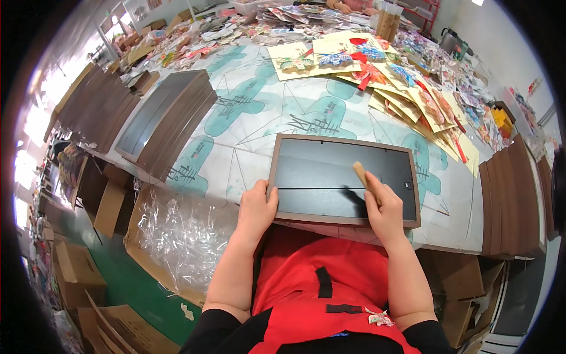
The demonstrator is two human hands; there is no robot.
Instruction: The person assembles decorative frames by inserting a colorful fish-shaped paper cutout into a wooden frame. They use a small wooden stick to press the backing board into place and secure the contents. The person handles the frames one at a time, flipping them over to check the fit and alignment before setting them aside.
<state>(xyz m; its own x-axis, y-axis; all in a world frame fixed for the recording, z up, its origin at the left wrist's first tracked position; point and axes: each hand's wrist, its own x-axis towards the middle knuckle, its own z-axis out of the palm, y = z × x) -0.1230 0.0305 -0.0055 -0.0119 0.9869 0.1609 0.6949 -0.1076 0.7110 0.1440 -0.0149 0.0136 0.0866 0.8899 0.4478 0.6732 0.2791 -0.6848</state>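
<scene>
A brown-rimmed picture frame (345,143) lies face down at the table's near edge, its black backing panel (318,165) up, with small dark tabs along the rim. My left hand (257,207) is closed around the frame's left rim, thumb on top. Above the panel's right half, my right hand (386,207) grips a short tan, flat-sided stick-like tool (360,174). Its tip points up and left, and a dark shadow falls on the panel beneath. Whether the tool touches the panel, I cannot tell.
Stacked brown frames stand at left (171,115) and right (510,197). Cream cards (289,69) with colourful figures and red tassels pile up at far right. Below the table's left edge sits a cardboard box of clear plastic wrap (183,239). Another person's hands (348,6) show at the far side.
</scene>
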